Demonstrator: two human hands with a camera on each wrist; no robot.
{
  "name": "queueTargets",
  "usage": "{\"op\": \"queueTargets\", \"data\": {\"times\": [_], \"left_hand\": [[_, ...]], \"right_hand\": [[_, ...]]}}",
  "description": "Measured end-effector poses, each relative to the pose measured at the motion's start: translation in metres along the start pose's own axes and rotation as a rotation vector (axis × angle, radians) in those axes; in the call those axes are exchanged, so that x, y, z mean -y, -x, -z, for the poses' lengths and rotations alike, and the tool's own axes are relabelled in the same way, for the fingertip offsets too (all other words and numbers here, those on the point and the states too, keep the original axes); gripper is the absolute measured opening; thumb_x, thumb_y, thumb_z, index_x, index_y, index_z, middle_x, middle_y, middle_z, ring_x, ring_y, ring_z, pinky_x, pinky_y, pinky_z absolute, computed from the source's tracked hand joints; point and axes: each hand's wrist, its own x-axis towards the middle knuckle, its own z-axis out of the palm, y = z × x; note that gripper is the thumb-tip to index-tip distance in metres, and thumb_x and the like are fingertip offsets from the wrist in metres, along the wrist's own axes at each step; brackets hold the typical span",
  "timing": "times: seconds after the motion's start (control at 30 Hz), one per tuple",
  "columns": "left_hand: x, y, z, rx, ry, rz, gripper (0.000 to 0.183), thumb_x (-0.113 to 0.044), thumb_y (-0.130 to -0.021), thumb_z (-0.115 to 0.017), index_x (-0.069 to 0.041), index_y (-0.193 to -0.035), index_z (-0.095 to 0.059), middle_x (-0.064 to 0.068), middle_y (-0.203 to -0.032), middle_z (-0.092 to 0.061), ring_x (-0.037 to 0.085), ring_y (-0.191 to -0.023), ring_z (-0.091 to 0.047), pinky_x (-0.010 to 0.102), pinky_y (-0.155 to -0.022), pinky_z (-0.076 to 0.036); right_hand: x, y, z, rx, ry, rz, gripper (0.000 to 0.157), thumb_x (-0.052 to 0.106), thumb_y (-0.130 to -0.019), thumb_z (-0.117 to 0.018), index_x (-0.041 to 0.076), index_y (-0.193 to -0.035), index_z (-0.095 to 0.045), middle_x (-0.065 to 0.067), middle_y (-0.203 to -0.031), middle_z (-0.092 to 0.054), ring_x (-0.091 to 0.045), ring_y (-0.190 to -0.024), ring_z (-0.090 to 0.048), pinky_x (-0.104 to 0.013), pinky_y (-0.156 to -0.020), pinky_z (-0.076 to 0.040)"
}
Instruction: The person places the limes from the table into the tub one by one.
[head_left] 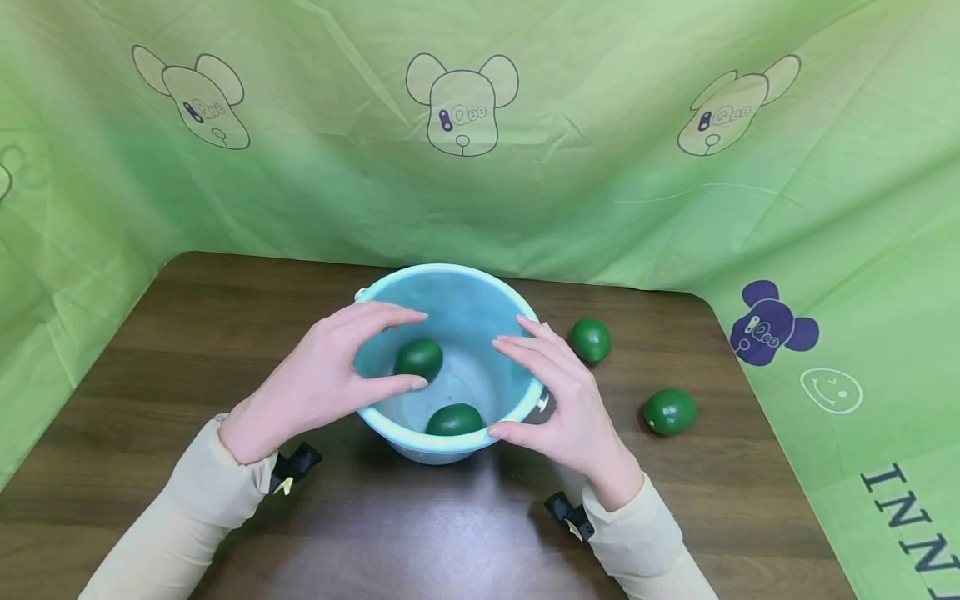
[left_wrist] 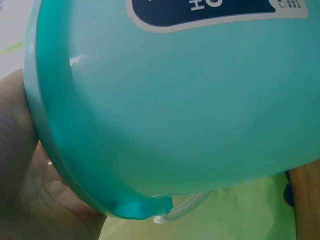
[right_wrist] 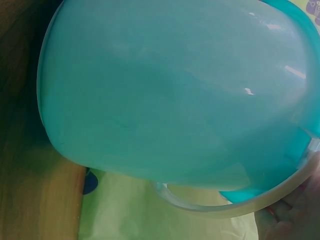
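Note:
A light blue bucket (head_left: 442, 279) stands upright on the table. Inside it lie two limes, one lime (head_left: 418, 358) toward the left wall and another lime (head_left: 455, 419) by the near wall. My left hand (head_left: 330, 367) reaches over the left rim, thumb and fingers spread apart with nothing pinched between them. Across the right rim, my right hand (head_left: 562, 392) has its fingers extended over the opening and its thumb at the rim's near right. Both wrist views are filled mostly by the bucket's outer wall (left_wrist: 190, 110), which hides the fingertips there.
Two more limes lie on the brown wooden table (head_left: 300, 533) to the bucket's right: a farther lime (head_left: 591, 340) and a nearer lime (head_left: 670, 411). A white bucket handle (right_wrist: 235, 207) hangs at the far side. Green printed cloth (head_left: 465, 208) surrounds the table's back and sides.

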Motion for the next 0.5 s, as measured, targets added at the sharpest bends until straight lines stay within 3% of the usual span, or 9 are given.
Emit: {"op": "queueTargets", "data": {"times": [0.33, 0.5], "left_hand": [[0.0015, 0.0031, 0.0002, -0.055, -0.035, 0.019, 0.076, -0.041, -0.078, -0.09, -0.015, -0.142, -0.059, -0.004, -0.142, -0.057, 0.021, -0.135, -0.048, 0.045, -0.117, -0.028], [0.0026, 0.0054, 0.001, -0.069, -0.025, 0.059, 0.081, -0.044, -0.076, -0.09, -0.02, -0.146, -0.056, -0.005, -0.147, -0.053, 0.02, -0.138, -0.044, 0.044, -0.113, -0.034]], "right_hand": [[0.0002, 0.0003, 0.0006, -0.002, -0.002, 0.001, 0.08, 0.065, -0.082, -0.076, -0.001, -0.127, -0.068, -0.011, -0.124, -0.068, -0.042, -0.133, -0.049, -0.055, -0.114, -0.029], [0.0002, -0.0002, 0.0005, -0.002, -0.007, 0.001, 0.08, 0.065, -0.082, -0.076, -0.001, -0.127, -0.068, -0.011, -0.124, -0.068, -0.043, -0.133, -0.048, -0.056, -0.115, -0.028]]}}
